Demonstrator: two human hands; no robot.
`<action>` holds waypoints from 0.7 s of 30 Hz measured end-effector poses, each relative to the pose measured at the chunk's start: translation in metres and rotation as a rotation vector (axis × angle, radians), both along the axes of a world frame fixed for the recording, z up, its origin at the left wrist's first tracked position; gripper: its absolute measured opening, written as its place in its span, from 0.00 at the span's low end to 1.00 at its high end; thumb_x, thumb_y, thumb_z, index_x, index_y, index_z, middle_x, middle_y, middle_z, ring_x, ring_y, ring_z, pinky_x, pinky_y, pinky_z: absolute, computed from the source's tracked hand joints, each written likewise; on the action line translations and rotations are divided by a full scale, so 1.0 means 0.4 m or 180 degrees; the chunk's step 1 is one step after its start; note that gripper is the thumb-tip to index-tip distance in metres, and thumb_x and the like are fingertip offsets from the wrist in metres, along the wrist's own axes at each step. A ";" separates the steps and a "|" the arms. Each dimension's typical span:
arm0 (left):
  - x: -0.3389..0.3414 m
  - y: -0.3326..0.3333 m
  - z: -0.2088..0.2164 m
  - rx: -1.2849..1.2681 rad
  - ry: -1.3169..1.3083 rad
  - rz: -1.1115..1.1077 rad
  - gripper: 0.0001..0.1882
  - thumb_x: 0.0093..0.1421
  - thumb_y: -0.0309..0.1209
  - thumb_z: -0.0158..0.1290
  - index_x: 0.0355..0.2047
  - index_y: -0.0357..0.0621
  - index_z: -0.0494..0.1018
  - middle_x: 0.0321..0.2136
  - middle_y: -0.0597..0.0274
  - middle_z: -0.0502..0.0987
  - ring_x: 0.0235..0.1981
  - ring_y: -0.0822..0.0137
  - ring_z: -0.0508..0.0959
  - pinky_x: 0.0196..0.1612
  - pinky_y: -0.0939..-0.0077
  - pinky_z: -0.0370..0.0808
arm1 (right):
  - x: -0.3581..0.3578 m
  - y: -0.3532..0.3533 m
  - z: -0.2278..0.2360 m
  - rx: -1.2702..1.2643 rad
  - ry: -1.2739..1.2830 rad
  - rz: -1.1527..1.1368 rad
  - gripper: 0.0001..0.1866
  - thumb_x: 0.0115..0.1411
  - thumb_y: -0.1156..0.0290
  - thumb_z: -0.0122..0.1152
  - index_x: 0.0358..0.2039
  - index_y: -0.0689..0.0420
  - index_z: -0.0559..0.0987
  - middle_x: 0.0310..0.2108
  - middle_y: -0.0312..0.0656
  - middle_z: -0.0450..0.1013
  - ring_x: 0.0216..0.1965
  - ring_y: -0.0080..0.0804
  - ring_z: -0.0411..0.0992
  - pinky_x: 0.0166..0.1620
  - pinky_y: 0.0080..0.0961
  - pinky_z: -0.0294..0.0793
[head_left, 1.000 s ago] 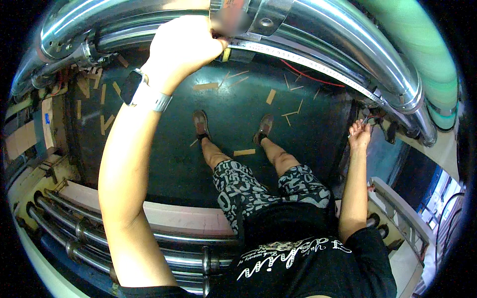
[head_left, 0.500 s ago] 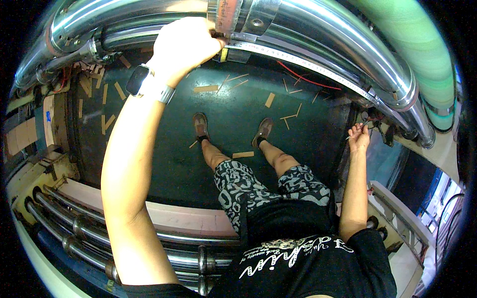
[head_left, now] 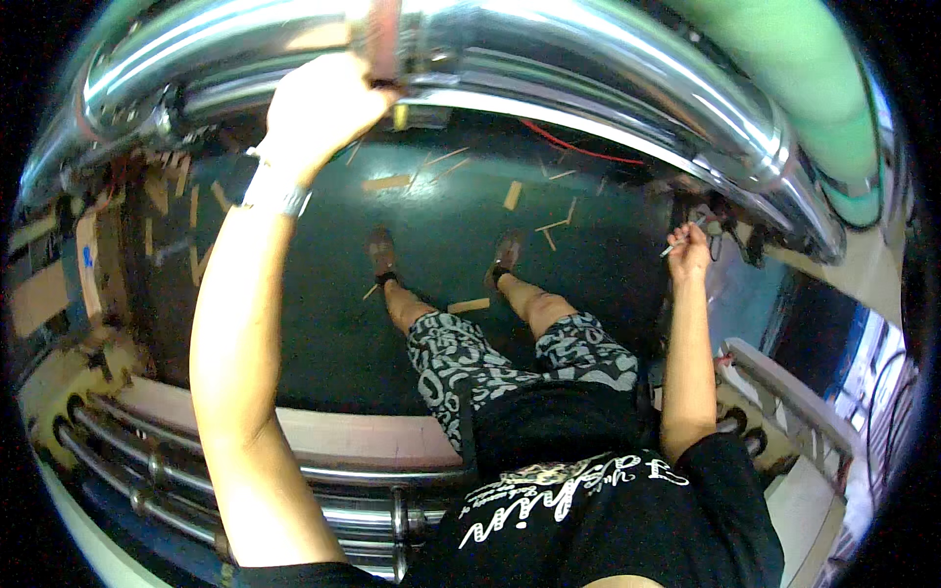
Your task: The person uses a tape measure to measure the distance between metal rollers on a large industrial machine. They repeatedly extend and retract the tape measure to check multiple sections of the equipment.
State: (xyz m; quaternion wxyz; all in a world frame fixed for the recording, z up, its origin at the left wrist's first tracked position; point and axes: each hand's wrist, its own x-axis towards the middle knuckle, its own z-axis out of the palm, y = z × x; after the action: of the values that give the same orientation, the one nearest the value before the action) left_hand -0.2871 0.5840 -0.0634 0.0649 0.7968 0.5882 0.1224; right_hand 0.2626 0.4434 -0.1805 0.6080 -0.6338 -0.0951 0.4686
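Observation:
My left hand [head_left: 328,108] is at the top, its fingers closed at the lower end of a reddish-brown strip [head_left: 385,39]. That strip wraps a large chrome roller [head_left: 578,59]; motion smears both, and some fingertips are hidden. A long pale strip [head_left: 578,120], blurred now, runs right from beside this hand under the roller. Below the fingers shows a small yellow part [head_left: 401,117]. Lower at the right, my right hand [head_left: 689,257] is closed around a thin, light-coloured rod [head_left: 672,249], close to the machine's side. The rod's kind cannot be made out.
A green roller [head_left: 814,98] curves along the upper right. Behind my body run several metal rollers [head_left: 343,519]. My feet stand on a dark green floor [head_left: 323,323] with scattered cardboard strips [head_left: 513,195]. A red cable [head_left: 578,149] hangs beneath the chrome roller.
My left hand and the reddish-brown strip sit farther left in the picture. The whole view has shifted somewhat and is more blurred. My right hand still holds the rod.

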 end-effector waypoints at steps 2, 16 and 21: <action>-0.008 -0.009 0.013 -0.0064 0.0174 0.0057 0.21 0.47 0.48 0.53 0.21 0.39 0.74 0.19 0.49 0.73 0.27 0.55 0.76 0.32 0.66 0.72 | -0.016 0.003 0.040 0.0214 -0.0050 -0.0029 0.02 0.57 0.73 0.51 0.31 0.55 0.68 0.21 0.34 0.65 0.22 0.26 0.62 0.25 0.27 0.61; 0.017 -0.325 0.175 -0.1728 0.0714 -0.0078 0.32 0.58 0.56 0.36 0.16 0.39 0.69 0.17 0.46 0.72 0.23 0.51 0.75 0.29 0.62 0.71 | -0.011 -0.030 0.408 0.0236 -0.2345 0.1872 0.07 0.54 0.71 0.56 0.32 0.60 0.76 0.28 0.34 0.70 0.31 0.22 0.68 0.37 0.20 0.67; 0.064 -0.411 0.265 -0.1816 0.0384 -0.0004 0.24 0.59 0.50 0.39 0.29 0.40 0.69 0.21 0.43 0.73 0.26 0.47 0.74 0.30 0.57 0.69 | -0.013 0.039 0.447 0.0272 -0.3252 0.2528 0.08 0.53 0.70 0.56 0.30 0.61 0.75 0.28 0.40 0.69 0.32 0.31 0.70 0.37 0.24 0.68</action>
State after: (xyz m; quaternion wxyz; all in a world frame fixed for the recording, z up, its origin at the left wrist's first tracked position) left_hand -0.2616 0.4196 0.0424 0.2514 0.7526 0.6011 -0.0956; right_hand 0.2575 0.4590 -0.0017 0.2913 -0.6688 -0.6181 0.2930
